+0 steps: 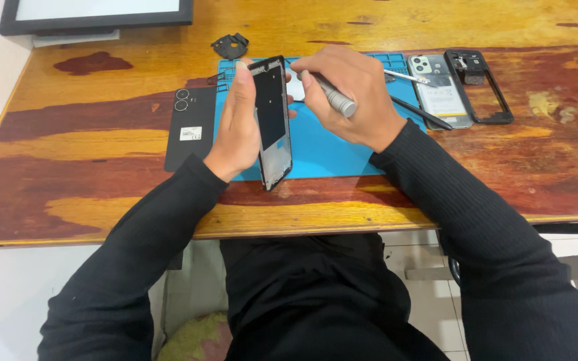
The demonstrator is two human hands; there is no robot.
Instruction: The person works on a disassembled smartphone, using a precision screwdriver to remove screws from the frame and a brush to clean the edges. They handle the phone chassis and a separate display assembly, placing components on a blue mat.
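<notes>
**A:** What have I got in hand from here?

**B:** My left hand (239,124) is wrapped around a black rectangular phone frame (272,120), standing it on its long edge over the blue rubber work mat (329,150) at the middle of the desk; thumb and fingers are closed on its sides. My right hand (349,100) has its fingers curled shut on a slim silver metal screwdriver (332,95), tip aimed at the frame's upper end. I can't tell whether the tip touches.

**A:** How far along does it look?

**B:** Well into teardown, I'd judge. The flat black back cover with two camera rings (192,130) already lies off, at the mat's left edge on the wooden desk (102,194). A small black plastic bracket (230,45) sits beyond the mat's far-left corner. Toward the desk's right side lie a grey phone body with its battery showing (439,90) and an empty black mid-frame (483,87) just beside it.

**A:** And left?

**B:** Whatever remains fastened at the frame's top end, as far as I can see.
</notes>
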